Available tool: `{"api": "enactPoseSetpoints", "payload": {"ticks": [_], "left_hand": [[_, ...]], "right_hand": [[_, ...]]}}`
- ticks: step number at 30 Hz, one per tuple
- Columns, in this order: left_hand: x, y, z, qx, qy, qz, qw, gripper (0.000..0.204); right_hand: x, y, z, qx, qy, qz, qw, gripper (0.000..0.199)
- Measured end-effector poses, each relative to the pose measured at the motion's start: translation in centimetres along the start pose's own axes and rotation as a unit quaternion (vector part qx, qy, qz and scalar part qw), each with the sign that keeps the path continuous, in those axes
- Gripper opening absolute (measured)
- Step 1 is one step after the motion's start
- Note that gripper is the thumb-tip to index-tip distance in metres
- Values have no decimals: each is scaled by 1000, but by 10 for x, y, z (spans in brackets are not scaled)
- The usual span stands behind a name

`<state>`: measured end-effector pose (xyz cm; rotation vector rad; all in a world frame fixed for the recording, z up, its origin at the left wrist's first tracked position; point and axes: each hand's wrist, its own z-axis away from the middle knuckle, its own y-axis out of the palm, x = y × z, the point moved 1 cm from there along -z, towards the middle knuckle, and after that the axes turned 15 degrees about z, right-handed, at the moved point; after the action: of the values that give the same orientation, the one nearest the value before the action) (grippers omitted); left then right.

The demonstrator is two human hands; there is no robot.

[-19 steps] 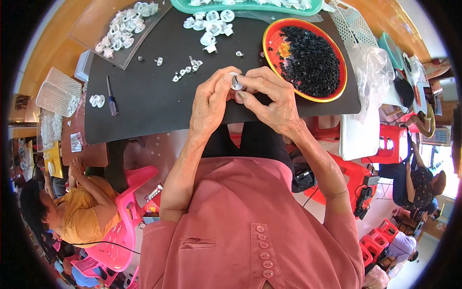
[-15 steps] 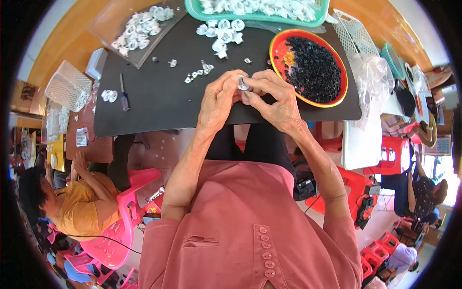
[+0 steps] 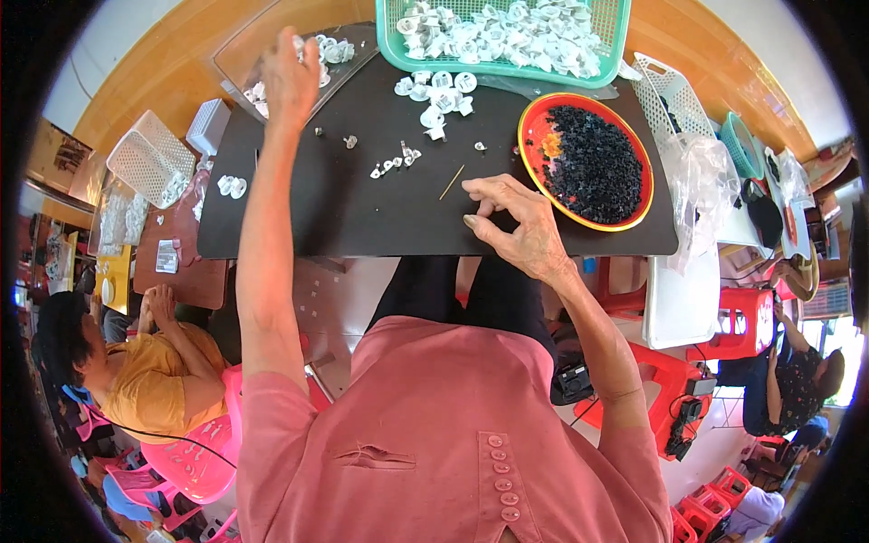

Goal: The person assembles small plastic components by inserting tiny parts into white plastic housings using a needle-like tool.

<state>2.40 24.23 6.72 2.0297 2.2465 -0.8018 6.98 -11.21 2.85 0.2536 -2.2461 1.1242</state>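
Observation:
My left hand is stretched out over a clear tray at the far left of the table. Its fingers are apart, with small white plastic parts showing around and between them. Whether a part touches the fingertips is hard to make out. My right hand hovers near the table's front, thumb and forefinger spread with nothing seen between them. Just beyond its fingertips a thin yellowish stick lies on the dark tabletop. To its right stands a red, yellow-rimmed round tray of tiny black pieces.
A green basket of white parts stands at the back. Loose white parts and a row of smaller pieces lie mid-table. A white basket is at left. A person in yellow sits on a pink chair.
My hands have parted from around a small white-and-metallic piece. The left has reached forward and left to the clear tray; the right stays near the table's front. The stick now shows.

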Motion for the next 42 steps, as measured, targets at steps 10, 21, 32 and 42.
{"api": "enactPoseSetpoints", "payload": {"ticks": [10,21,32,42], "left_hand": [[-83,-2,69,258,-56,289,920,17],[-121,11,86,361,40,227,904,15],[-164,-28,114,293,115,279,907,39],[-179,-40,131,304,-209,465,804,26]], "right_hand": [[-2,-4,3,21,39,-28,999,33],[-5,-2,4,39,47,-34,998,28],[-3,6,3,-59,253,-273,926,27],[-4,9,1,-59,240,-282,927,18]]}}
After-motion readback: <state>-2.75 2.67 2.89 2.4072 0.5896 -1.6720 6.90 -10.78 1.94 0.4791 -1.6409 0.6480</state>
